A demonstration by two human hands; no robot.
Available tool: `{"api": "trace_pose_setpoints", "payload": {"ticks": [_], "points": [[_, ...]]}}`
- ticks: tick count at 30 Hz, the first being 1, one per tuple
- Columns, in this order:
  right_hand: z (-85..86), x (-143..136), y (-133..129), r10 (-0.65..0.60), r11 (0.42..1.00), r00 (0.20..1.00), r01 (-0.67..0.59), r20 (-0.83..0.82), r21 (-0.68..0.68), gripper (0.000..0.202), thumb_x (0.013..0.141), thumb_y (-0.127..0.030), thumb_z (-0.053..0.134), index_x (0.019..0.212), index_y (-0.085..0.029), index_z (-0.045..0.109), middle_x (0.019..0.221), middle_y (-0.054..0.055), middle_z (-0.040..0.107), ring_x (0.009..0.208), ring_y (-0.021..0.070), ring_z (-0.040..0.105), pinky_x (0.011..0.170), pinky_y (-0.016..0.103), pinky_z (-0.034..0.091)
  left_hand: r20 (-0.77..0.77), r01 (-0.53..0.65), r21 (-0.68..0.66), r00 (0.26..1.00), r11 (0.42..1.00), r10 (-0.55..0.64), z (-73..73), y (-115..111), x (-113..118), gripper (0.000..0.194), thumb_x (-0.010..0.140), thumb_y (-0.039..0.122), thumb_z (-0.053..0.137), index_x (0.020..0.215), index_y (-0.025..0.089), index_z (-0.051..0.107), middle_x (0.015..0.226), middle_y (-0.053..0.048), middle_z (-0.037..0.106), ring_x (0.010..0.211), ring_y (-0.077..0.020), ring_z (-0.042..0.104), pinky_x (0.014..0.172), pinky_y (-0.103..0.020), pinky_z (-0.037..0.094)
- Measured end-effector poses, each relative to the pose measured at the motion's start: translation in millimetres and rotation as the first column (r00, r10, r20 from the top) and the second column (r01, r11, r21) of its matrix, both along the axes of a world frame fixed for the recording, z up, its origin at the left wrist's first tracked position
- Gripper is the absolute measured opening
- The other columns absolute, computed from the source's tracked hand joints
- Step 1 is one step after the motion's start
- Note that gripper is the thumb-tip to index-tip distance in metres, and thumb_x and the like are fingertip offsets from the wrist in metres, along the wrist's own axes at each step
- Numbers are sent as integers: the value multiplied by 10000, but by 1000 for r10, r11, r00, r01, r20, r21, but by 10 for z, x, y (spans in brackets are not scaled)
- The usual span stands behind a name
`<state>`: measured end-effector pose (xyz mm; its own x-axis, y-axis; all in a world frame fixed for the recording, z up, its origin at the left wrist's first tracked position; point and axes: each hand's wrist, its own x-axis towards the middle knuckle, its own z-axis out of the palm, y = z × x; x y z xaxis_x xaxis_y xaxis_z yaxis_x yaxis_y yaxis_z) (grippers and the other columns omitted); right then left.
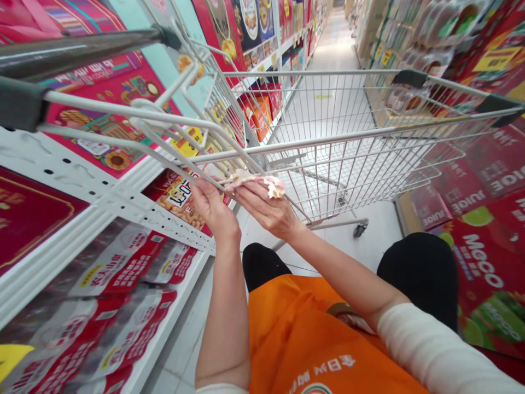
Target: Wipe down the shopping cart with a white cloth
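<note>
Head camera is showing my right hand (268, 210) holding a crumpled cloth (275, 187) against the shopping cart (328, 139); my left hand (216, 212) is curling alongside, grip unclear. The cloth is looking light, limp, best gripped mid-bunch.

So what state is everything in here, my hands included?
Left hand: fingers curled at the cart frame.
Right hand: fingers extended over the cloth.
Cloth: crumpled.
Cart: upright on its wheels.
Bottle packs: wrapped, shelved.
Apron: worn, creased.
Juice boxes: stacked, printed side showing.
</note>
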<state>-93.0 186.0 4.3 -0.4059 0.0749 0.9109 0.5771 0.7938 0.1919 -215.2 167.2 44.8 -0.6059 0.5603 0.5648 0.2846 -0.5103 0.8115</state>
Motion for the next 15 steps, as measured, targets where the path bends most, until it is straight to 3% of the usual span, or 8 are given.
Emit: {"api": "trace_pose_setpoints", "payload": {"ticks": [3,6,10,12,15], "points": [[-163,8,11,0,1000,1000,0,8,-30,379,1009,-111,528,1371,-162,627,1366,75,723,1373,181,616,1187,341,522,71,11,104,997,995,-18,-5,6,70,507,902,729,564,895,222,551,820,36,530,734,-92,558,752,-223,485],[-435,32,-3,15,996,999,-18,-31,-86,368,992,-106,561,1348,-141,648,1343,107,733,1366,203,623,1176,370,534,117,99,111,987,989,-112,9,22,121,453,921,699,561,936,247,538,824,44,517,661,-81,549,665,-218,496],[-788,124,-64,45,963,990,-78,-133,-257,346,985,-87,558,1300,-140,691,1281,139,760,1294,217,674,1130,414,566,147,166,138,971,976,-186,22,29,139,405,910,654,621,946,259,542,891,36,552,633,-64,536,571,-193,462],[-797,153,-95,45,941,984,-99,-171,-323,357,1005,-94,513,1299,-174,699,1270,118,767,1284,200,675,1133,415,563,156,168,141,969,976,-189,12,37,146,401,910,648,628,973,259,555,888,35,564,645,-64,547,598,-196,480],[-525,86,-104,91,956,974,-144,-207,-257,379,1020,-108,483,1323,-216,684,1279,65,765,1345,162,624,1194,380,511,140,92,146,984,985,-113,-24,58,141,355,944,595,615,999,247,570,914,32,591,734,-71,580,716,-216,509]]}}
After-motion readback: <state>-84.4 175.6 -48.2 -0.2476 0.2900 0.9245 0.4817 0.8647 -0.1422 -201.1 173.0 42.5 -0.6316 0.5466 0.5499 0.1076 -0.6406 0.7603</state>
